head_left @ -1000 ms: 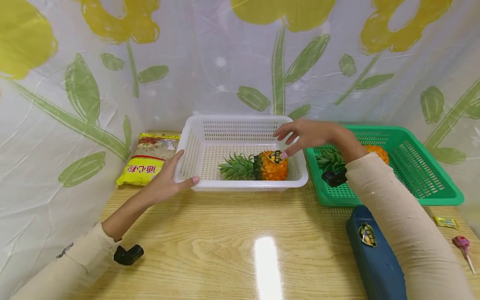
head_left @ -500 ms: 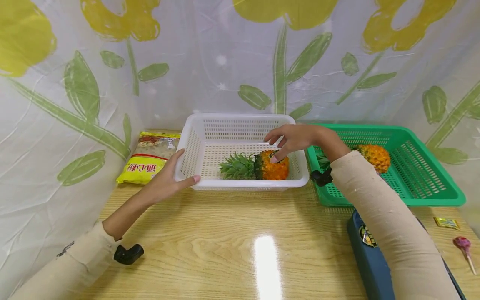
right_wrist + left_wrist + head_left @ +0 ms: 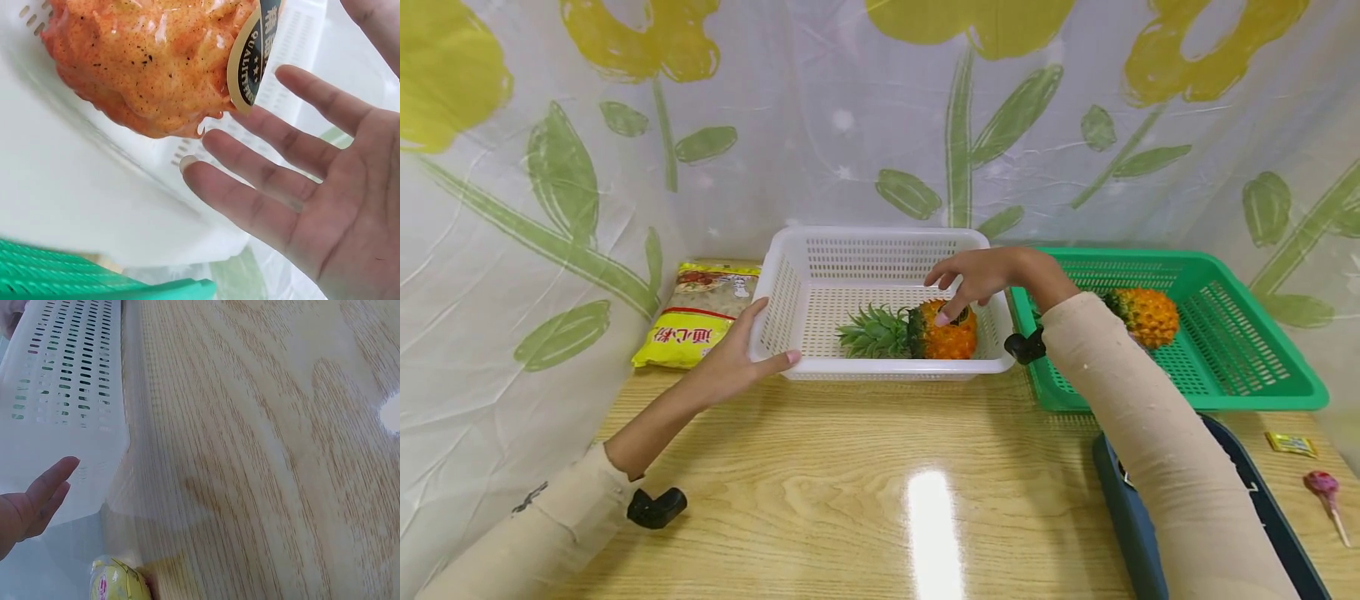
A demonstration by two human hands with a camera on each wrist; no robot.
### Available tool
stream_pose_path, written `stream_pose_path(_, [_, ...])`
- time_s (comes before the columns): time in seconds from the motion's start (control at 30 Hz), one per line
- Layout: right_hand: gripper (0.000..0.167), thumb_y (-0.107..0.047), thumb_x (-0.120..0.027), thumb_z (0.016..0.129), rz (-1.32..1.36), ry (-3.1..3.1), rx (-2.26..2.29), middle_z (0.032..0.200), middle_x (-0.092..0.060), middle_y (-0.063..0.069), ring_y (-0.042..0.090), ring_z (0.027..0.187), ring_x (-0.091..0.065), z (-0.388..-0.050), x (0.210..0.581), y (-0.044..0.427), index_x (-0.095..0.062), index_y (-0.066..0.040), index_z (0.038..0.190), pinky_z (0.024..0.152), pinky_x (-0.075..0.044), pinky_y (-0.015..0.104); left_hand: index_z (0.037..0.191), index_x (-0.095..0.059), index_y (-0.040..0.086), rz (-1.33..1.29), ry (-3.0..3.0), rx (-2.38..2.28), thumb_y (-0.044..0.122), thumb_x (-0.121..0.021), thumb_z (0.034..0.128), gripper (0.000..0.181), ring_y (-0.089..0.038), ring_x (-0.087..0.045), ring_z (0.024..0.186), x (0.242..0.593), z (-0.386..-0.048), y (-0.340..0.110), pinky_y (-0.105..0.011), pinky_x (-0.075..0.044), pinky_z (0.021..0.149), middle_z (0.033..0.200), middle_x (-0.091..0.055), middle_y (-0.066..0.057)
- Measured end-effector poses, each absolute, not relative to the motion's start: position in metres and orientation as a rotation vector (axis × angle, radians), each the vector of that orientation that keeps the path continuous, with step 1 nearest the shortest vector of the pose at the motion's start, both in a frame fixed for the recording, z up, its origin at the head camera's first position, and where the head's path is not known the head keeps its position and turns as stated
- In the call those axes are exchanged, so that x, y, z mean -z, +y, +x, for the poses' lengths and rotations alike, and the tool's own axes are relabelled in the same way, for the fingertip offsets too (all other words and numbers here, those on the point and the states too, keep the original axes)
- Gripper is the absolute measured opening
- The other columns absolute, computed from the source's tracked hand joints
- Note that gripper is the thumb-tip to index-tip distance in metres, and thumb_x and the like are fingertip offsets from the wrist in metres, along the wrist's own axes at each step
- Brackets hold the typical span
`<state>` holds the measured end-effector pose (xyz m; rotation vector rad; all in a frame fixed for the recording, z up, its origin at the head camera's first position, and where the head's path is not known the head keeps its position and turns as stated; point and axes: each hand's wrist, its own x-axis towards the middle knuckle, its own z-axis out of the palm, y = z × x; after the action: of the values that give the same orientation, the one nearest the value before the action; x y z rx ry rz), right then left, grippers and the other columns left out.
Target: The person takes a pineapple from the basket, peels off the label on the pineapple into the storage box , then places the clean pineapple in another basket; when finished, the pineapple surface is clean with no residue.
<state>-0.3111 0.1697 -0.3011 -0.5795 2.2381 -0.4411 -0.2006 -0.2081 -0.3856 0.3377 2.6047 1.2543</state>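
Note:
A white slotted basket [image 3: 880,367] stands at the back of the table, with a pineapple [image 3: 951,340] lying in it, its leaves to the left. At the basket's left end my left hand [image 3: 730,362] rests on the rim, thumb at the front corner; the left wrist view shows its fingers [image 3: 47,495] extended beside the basket wall [image 3: 62,447]. Over the pineapple hangs my right hand [image 3: 985,273], fingers spread and slightly bent. The right wrist view shows that hand [image 3: 312,169] beside the orange fruit [image 3: 150,62] with its black-and-gold label, fingers not wrapped round it.
A green basket [image 3: 1285,367] with another pineapple [image 3: 1150,318] stands to the right. A yellow packet [image 3: 688,325] lies at the left. Under my right forearm is a dark blue case [image 3: 1123,508]; a small wrapper [image 3: 1291,444] and a lollipop [image 3: 1324,485] lie at the right edge.
My right hand has moved left and slightly down over the pineapple in the white basket, uncovering more of the pineapple in the green one. My left hand has stayed on the rim.

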Motion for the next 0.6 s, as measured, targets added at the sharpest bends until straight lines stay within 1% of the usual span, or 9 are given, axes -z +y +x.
stream_pose_path(0.07, [0.085,-0.047,-0.077,0.086,-0.568,2.234,0.429,0.16,-0.033,0.015,0.035,0.137,-0.048,-0.312,0.302,0.168,-0.036,-0.019,0.155,0.104,-0.048,0.053,0.162,0.004,0.015,0.331,2.605,-1.255,0.049,-0.071,0.09,0.11,-0.047,-0.019,0.15,0.386,-0.201,-0.208,-0.073,-0.02,0.112,0.167,-0.008,-0.022])
stream_pose_path(0.13, [0.084,-0.047,-0.076,0.087,-0.561,2.22,0.412,0.161,-0.031,0.016,0.036,0.138,-0.046,-0.312,0.302,0.166,-0.035,-0.019,0.156,0.104,-0.048,0.054,0.162,0.005,0.016,0.321,2.605,-1.25,0.051,-0.071,0.0899,0.11,-0.047,-0.015,0.151,0.386,-0.201,-0.209,-0.074,-0.018,0.113,0.167,-0.006,-0.021])
stream_pose_path(0.2, [0.084,-0.047,-0.075,0.089,-0.553,2.199,0.393,0.162,-0.029,0.016,0.037,0.139,-0.045,-0.313,0.304,0.164,-0.033,-0.019,0.157,0.104,-0.048,0.054,0.162,0.004,0.015,0.32,2.6,-1.261,0.05,-0.071,0.0899,0.11,-0.046,-0.016,0.151,0.387,-0.201,-0.209,-0.073,-0.019,0.113,0.167,-0.007,-0.021])
stream_pose_path(0.23, [0.084,-0.047,-0.074,0.089,-0.55,2.191,0.384,0.162,-0.028,0.017,0.038,0.139,-0.045,-0.314,0.305,0.163,-0.033,-0.019,0.157,0.103,-0.048,0.054,0.162,0.004,0.015,0.324,2.596,-1.273,0.049,-0.072,0.0899,0.11,-0.046,-0.019,0.15,0.387,-0.202,-0.209,-0.073,-0.02,0.113,0.167,-0.01,-0.022])
stream_pose_path(0.3, [0.085,-0.047,-0.074,0.089,-0.541,2.177,0.369,0.163,-0.027,0.016,0.037,0.139,-0.045,-0.315,0.306,0.161,-0.031,-0.02,0.157,0.103,-0.049,0.054,0.162,0.004,0.015,0.322,2.6,-1.267,0.05,-0.071,0.0899,0.11,-0.046,-0.017,0.151,0.387,-0.202,-0.209,-0.073,-0.019,0.113,0.167,-0.008,-0.021])
stream_pose_path(0.37, [0.087,-0.048,-0.075,0.088,-0.535,2.169,0.349,0.163,-0.027,0.015,0.036,0.14,-0.044,-0.315,0.307,0.16,-0.031,-0.022,0.158,0.101,-0.051,0.052,0.162,0.004,0.015,0.323,2.598,-1.271,0.049,-0.072,0.0898,0.11,-0.046,-0.018,0.151,0.387,-0.202,-0.209,-0.073,-0.02,0.113,0.167,-0.009,-0.021])
stream_pose_path(0.47, [0.09,-0.05,-0.076,0.086,-0.533,2.152,0.315,0.164,-0.027,0.014,0.034,0.143,-0.041,-0.315,0.308,0.158,-0.031,-0.023,0.158,0.099,-0.052,0.05,0.162,0.005,0.017,0.311,2.602,-1.247,0.051,-0.071,0.0897,0.11,-0.046,-0.013,0.152,0.386,-0.201,-0.209,-0.073,-0.018,0.113,0.168,-0.003,-0.02])
stream_pose_path(0.6, [0.092,-0.046,-0.079,0.085,-0.539,2.126,0.29,0.164,-0.024,0.016,0.035,0.146,-0.037,-0.316,0.309,0.156,-0.03,-0.022,0.159,0.101,-0.051,0.051,0.162,0.005,0.016,0.314,2.594,-1.253,0.049,-0.071,0.0899,0.11,-0.046,-0.015,0.151,0.384,-0.2,-0.208,-0.073,-0.02,0.113,0.167,-0.005,-0.021])
